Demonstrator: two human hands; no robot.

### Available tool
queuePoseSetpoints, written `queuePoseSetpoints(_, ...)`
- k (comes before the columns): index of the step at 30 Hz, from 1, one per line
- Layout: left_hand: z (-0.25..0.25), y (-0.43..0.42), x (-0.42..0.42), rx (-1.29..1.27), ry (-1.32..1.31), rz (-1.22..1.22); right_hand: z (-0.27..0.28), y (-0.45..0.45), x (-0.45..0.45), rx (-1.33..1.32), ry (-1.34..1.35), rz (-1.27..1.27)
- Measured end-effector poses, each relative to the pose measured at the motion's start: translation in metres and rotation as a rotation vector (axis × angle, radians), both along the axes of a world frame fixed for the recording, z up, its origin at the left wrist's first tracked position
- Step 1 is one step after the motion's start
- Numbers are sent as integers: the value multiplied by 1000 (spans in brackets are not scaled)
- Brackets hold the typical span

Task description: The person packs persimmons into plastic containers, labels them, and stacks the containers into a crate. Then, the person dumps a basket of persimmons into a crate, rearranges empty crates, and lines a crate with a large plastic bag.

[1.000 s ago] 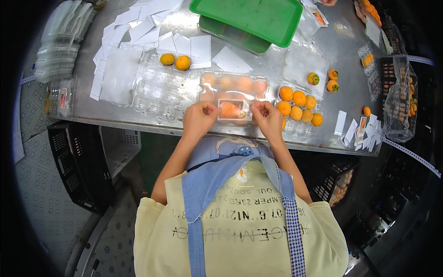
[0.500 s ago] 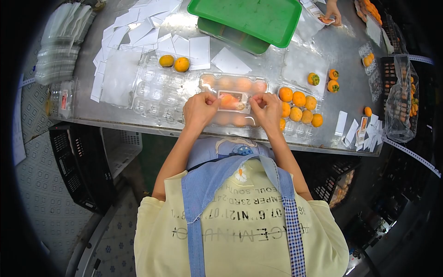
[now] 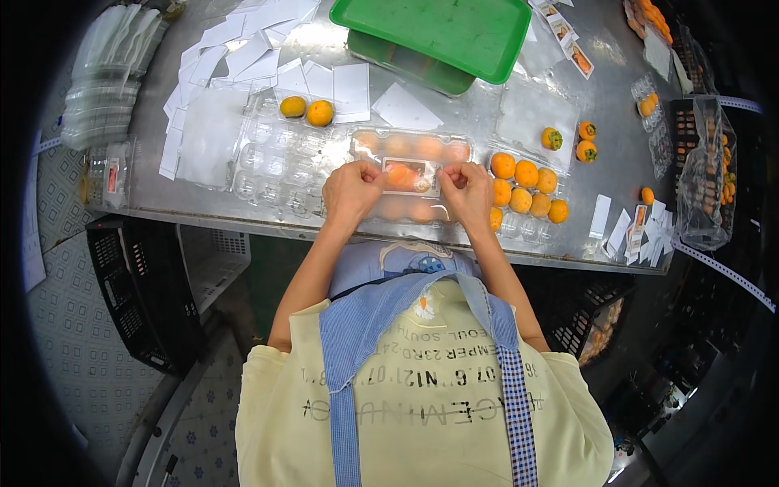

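Note:
A closed clear plastic fruit box (image 3: 398, 144) full of orange persimmons lies in front of me at the table's near edge. Over the middle of its lid is a picture label (image 3: 410, 177) with a white border. My left hand (image 3: 355, 191) pinches the label's left edge, and my right hand (image 3: 467, 191) pinches its right edge. Both hands are closed and rest at the box. To the right, an open clear box (image 3: 531, 231) holds several persimmons (image 3: 526, 174). An open clear box (image 3: 272, 166) stands to the left.
Two persimmons (image 3: 320, 113) sit behind the left box. White cards (image 3: 243, 57) are strewn at the back left, near stacked plastic boxes (image 3: 101, 89). A green tray (image 3: 438, 32) lies at the back. Printed labels (image 3: 568, 40) and loose persimmons (image 3: 586, 151) are to the right.
Another person's hand at the back right has left the view, and the printed labels there now lie spread out. My hands and the label have hardly moved.

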State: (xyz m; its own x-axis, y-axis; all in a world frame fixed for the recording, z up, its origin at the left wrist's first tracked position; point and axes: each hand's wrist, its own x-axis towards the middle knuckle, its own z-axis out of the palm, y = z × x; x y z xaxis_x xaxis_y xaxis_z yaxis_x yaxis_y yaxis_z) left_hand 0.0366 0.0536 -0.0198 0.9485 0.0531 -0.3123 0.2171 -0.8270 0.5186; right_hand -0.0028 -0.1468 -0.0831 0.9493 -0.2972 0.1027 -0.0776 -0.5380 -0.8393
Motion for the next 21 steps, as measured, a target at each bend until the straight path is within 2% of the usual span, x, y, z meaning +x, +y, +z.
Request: queuePoseSetpoints(21, -1, 0, -1, 59, -9, -22, 2, 4, 0, -39, -7, -24)
